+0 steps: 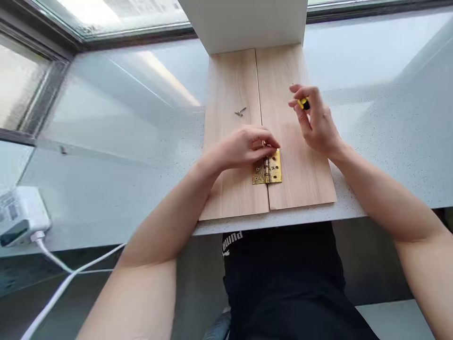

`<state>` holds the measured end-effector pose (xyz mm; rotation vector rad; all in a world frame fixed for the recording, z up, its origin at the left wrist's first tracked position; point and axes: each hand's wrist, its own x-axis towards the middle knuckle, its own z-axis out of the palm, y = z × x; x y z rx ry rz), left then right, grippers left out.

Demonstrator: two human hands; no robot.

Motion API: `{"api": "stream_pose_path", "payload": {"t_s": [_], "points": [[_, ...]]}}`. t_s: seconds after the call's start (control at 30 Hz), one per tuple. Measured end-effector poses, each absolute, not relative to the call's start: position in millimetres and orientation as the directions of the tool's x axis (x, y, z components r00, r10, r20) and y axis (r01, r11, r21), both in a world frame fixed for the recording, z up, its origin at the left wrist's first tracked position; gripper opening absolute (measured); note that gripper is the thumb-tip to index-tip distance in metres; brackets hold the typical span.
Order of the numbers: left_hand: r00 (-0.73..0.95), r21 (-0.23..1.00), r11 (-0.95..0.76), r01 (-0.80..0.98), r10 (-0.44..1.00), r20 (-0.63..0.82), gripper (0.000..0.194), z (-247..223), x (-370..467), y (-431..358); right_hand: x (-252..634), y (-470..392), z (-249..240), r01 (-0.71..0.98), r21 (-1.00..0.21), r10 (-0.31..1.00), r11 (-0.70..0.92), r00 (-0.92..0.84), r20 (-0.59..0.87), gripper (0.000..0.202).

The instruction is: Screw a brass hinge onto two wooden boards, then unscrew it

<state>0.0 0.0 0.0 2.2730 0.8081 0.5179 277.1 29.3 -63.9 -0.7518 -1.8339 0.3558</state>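
Two light wooden boards, a left one [230,189] and a right one [300,184], lie side by side with a thin gap between them. A brass hinge [267,171] spans the gap near their front ends. My left hand [249,146] rests over the hinge's far end, thumb and fingertips closed on its edge; anything else in that pinch is hidden. Above the right board, my right hand [314,115] holds a yellow and black screwdriver [303,103] between thumb and fingers. A few small screws [241,112] lie on the left board.
The boards sit on a pale speckled counter [170,141] and reach a white box-like block [251,23] at the back. A white charger [26,212] with a cable is at far left. Window frames border the counter's back and left.
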Motion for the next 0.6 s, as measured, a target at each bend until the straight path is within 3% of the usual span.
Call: {"api": "stream_pose_path", "payload": {"t_s": [0.17,0.4,0.6], "points": [[0.714,0.708,-0.574,0.412,0.686,0.14,0.018,-5,3,-3,286,28,-52,0.243,-0.583,0.614,0.775,-0.073,0.786,0.029],[0.717,0.676,-0.613,0.408,0.674,0.178,0.02,-3,2,-1,297,36,-38,0.46,-0.445,0.49,0.768,0.023,0.871,0.04],[0.572,0.703,-0.578,0.414,0.766,0.293,0.024,19,-29,2,292,24,1,0.283,-0.486,0.491,0.827,0.058,0.869,0.031]]}}
